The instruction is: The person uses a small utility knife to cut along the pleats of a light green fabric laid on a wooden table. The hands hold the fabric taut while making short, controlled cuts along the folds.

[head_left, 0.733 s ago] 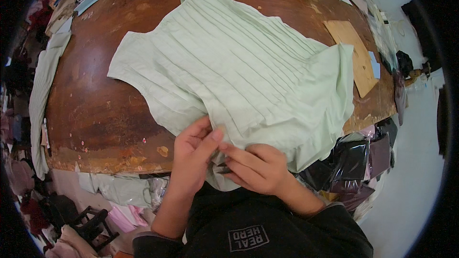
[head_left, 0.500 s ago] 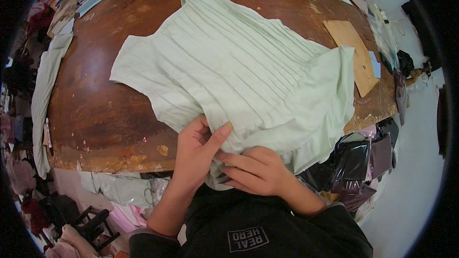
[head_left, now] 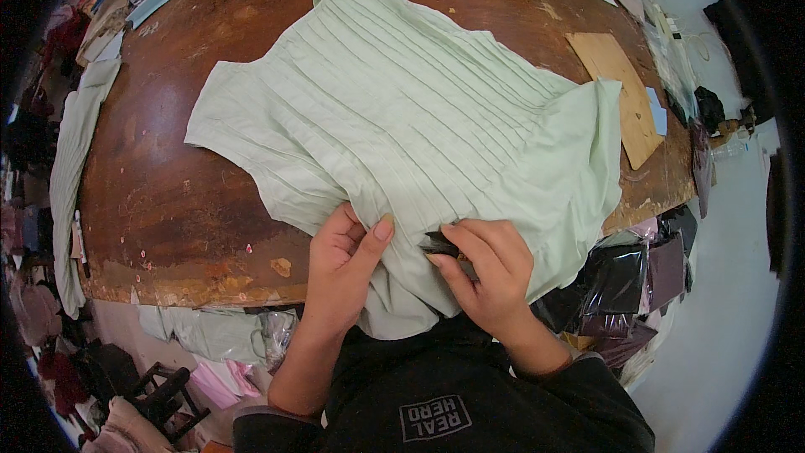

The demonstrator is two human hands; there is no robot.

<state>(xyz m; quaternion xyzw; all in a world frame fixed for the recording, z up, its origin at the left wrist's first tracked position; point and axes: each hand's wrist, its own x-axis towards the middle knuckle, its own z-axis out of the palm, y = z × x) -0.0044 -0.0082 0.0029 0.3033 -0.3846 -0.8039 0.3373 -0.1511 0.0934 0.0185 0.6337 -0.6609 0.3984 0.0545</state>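
A pale green sleeveless garment [head_left: 394,109] with long narrow pleats lies spread across the table, its near edge hanging over the front. My left hand [head_left: 344,260] is closed on the garment's near left part, pinching the cloth between thumb and fingers. Just to the right, my right hand [head_left: 490,273] grips small black thread snips [head_left: 439,244] between thumb and fingers. Their dark tips point left, over the pleated cloth; most of the tool is hidden in the hand.
The worn brown wooden table [head_left: 168,201] bears a plywood board [head_left: 616,96] at right. A pale green cloth [head_left: 80,176] drapes over its left edge. Dark plastic-wrapped packets [head_left: 616,281] are piled below the right front. A black stool [head_left: 168,398] stands at lower left.
My right hand has moved up and right, away from my left, and the black snips now show in it. My left hand keeps its pinch; the garment has shifted slightly left.
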